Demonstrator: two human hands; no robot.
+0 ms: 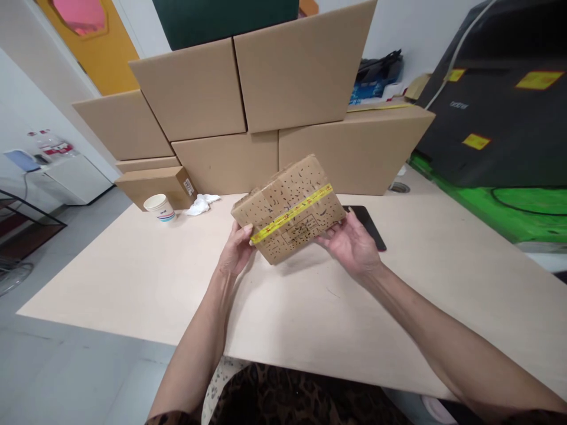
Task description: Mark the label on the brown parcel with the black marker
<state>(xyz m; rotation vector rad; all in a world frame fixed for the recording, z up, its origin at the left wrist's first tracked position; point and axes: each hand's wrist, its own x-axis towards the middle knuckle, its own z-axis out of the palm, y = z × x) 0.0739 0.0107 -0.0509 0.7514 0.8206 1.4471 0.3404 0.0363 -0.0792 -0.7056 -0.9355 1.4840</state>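
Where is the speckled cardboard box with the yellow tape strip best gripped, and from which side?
By its two short ends, one from each side, as the left hand and right hand do on the box: it looks too wide for one hand, and it is tilted above the table.

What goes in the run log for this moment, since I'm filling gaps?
left hand: holds box | right hand: holds box | box: lifted above table | phone: beside right hand
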